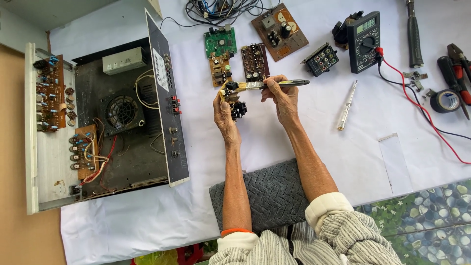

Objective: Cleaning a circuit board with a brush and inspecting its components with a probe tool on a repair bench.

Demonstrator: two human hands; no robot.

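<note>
From the head view, my left hand [224, 115] is closed around a small board [235, 105] with black sockets, holding it above the white cloth [294, 147] in mid-table. My right hand [283, 98] pinches a brush [267, 84] by its dark handle. The brush lies left to right, bristles at the left end touching the board's far edge, so the board sits just left of my right hand. An opened amplifier [108, 122] lies well to the left; a multimeter [364, 41] sits far right.
</note>
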